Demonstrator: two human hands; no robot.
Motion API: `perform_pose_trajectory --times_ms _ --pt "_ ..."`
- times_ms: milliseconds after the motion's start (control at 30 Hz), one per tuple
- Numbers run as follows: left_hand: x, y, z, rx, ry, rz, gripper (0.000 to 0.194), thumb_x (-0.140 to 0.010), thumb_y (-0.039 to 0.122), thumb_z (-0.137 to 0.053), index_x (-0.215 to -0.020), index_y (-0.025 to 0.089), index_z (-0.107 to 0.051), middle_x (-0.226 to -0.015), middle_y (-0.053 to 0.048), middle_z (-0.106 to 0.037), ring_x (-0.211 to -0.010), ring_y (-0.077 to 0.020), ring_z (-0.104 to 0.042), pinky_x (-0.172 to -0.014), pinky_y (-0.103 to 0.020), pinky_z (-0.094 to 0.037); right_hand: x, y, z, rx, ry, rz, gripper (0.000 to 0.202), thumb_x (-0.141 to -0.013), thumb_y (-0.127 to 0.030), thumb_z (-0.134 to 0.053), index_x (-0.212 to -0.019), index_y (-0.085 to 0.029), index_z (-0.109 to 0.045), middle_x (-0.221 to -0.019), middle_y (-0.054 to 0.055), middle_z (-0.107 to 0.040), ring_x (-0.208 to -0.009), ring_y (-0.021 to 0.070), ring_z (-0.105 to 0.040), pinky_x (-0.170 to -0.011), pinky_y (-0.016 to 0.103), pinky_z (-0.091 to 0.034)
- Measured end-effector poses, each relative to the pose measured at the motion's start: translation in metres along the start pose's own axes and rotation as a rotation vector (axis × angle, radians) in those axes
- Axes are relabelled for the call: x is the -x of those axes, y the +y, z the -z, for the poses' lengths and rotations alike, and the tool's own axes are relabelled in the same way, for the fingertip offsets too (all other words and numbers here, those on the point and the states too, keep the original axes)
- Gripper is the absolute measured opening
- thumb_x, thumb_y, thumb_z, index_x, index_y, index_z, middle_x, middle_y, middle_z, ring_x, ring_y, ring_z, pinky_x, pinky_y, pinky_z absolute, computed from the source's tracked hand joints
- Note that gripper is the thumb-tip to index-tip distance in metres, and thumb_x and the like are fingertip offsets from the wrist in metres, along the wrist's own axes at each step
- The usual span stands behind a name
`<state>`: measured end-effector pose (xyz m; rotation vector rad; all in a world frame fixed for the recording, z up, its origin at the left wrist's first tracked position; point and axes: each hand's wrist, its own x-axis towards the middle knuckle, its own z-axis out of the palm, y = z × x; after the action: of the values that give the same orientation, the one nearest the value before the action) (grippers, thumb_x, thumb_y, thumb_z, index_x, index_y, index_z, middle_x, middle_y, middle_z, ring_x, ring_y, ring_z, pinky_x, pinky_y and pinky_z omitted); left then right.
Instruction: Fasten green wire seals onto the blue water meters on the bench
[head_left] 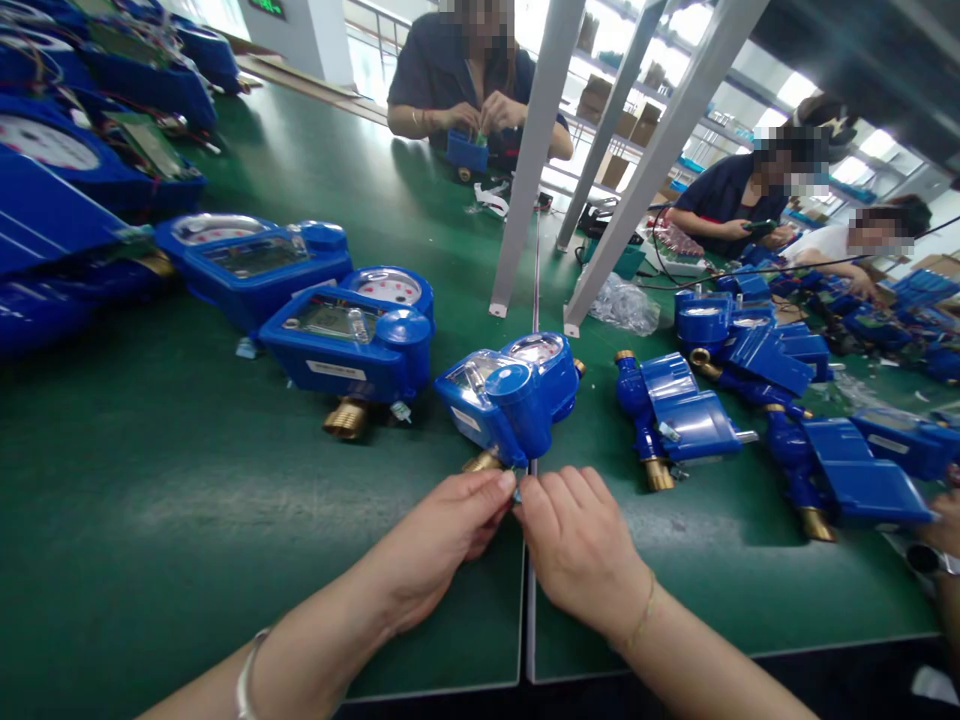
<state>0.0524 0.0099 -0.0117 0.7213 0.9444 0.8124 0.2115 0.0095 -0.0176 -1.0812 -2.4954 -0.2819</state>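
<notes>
In front of me, a blue water meter [517, 395] with a round dial, a clear window and brass pipe ends rests on the green table. At its near edge my left hand [457, 515] is closed, thumb and fingers pinching a small light-blue seal tag [517, 494]. My right hand [577, 540] meets it from the other side, its fingers curled against the same tag. Most of the tag is covered by the fingertips. Just left stands another water meter [337, 350] with a similar seal tag [401, 411] hanging from it.
More blue meters crowd the left side, and several lie on their sides to the right [697, 415]. Metal posts [536, 160] rise from the table beyond the meter. A seam [529, 600] splits the tabletop. Co-workers sit opposite; another person's hand [946, 525] shows at the right edge.
</notes>
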Motion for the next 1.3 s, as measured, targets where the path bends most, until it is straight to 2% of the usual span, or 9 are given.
perform_pose_trajectory --times_ms 133,300,467,667,867,933,1033,1133,1300 --pt "-0.001 -0.002 -0.003 -0.005 0.049 -0.026 0.034 -0.074 0.046 -0.062 -0.072 0.016 -0.046 -0.06 0.006 -0.031 -0.051 -0.0073 -0.021 -0.045 -0.018 -0.016 -0.005 0.005 0.0 -0.2 -0.029 -0.06 0.018 -0.088 -0.015 -0.039 -0.074 -0.018 -0.051 -0.066 0.002 -0.049 -0.062 0.0166 -0.039 -0.06 0.032 -0.026" --pt "-0.002 0.004 -0.012 -0.09 0.107 -0.107 0.032 -0.073 0.046 -0.062 -0.072 0.015 -0.053 -0.063 0.003 -0.042 -0.054 -0.009 -0.032 -0.047 -0.02 -0.024 -0.024 -0.009 0.001 -1.285 -0.187 -1.0 0.018 -0.078 -0.026 -0.043 -0.061 -0.02 -0.044 -0.051 -0.005 -0.038 -0.048 0.01 -0.032 -0.049 0.023 -0.025" --pt "-0.003 0.005 -0.013 -0.155 0.154 -0.141 0.035 -0.076 0.048 -0.057 -0.066 0.015 -0.05 -0.06 0.004 -0.04 -0.053 -0.0093 -0.03 -0.048 -0.02 -0.023 -0.039 -0.016 0.0 -1.59 -0.325 -1.231 0.015 -0.073 -0.031 -0.029 -0.059 -0.024 -0.031 -0.039 -0.012 -0.016 -0.033 0.0075 -0.011 -0.036 0.021 -0.013" --pt "-0.007 0.003 -0.008 -0.241 0.128 -0.176 0.038 -0.08 0.053 -0.05 -0.067 0.016 -0.048 -0.057 0.006 -0.036 -0.049 -0.0089 -0.025 -0.047 -0.021 -0.021 -0.033 -0.013 -0.005 -1.56 -0.234 -1.196 0.02 -0.076 -0.032 -0.036 -0.06 -0.022 -0.04 -0.039 -0.011 -0.021 -0.035 0.007 -0.015 -0.037 0.02 -0.014" --pt "0.005 0.003 -0.003 -0.438 0.178 -0.246 0.053 -0.089 0.056 -0.036 -0.056 0.017 -0.049 -0.052 0.003 -0.036 -0.051 -0.0126 -0.033 -0.05 -0.024 -0.025 -0.017 -0.01 -0.005 -1.104 0.12 -0.981 0.024 -0.086 -0.043 -0.048 -0.087 -0.02 -0.053 -0.077 0.0 -0.053 -0.068 0.0128 -0.049 -0.063 0.025 -0.042" --pt "0.018 0.007 0.005 -0.635 0.29 -0.372 0.047 -0.091 0.051 -0.035 -0.063 0.018 -0.054 -0.061 0.0 -0.045 -0.06 -0.0157 -0.044 -0.057 -0.026 -0.034 -0.019 -0.014 -0.004 -0.896 0.225 -0.852 0.037 -0.088 -0.044 -0.046 -0.117 -0.021 -0.047 -0.108 0.009 -0.051 -0.09 0.019 -0.054 -0.076 0.035 -0.047" --pt "0.035 0.021 0.028 -1.017 0.695 -0.776 0.024 -0.088 0.041 -0.049 -0.095 0.019 -0.056 -0.096 -0.007 -0.05 -0.091 -0.0225 -0.05 -0.08 -0.034 -0.042 -0.031 -0.025 -0.007 -0.671 0.295 -0.703 0.064 -0.083 -0.046 -0.055 -0.138 -0.028 -0.029 -0.142 0.015 -0.018 -0.126 0.0339 -0.035 -0.091 0.053 -0.042" --pt "0.04 0.043 0.063 -1.338 1.035 -1.052 0.05 -0.079 0.038 -0.065 -0.123 0.023 -0.046 -0.13 -0.014 -0.028 -0.124 -0.0337 -0.03 -0.101 -0.048 -0.032 -0.047 -0.032 -0.013 -0.536 0.32 -0.575 0.075 -0.076 -0.042 -0.065 -0.14 -0.031 -0.026 -0.15 0.012 0.005 -0.137 0.0421 -0.008 -0.099 0.063 -0.031" --pt "0.018 0.066 0.108 -1.638 0.914 -1.069 0.076 -0.068 0.042 -0.076 -0.132 0.028 -0.037 -0.144 -0.014 -0.012 -0.134 -0.0407 -0.014 -0.107 -0.058 -0.022 -0.053 -0.026 -0.019 -0.468 0.339 -0.506 0.06 -0.082 -0.03 -0.057 -0.136 -0.029 -0.031 -0.142 0.014 -0.022 -0.132 0.0369 -0.027 -0.099 0.06 -0.036"
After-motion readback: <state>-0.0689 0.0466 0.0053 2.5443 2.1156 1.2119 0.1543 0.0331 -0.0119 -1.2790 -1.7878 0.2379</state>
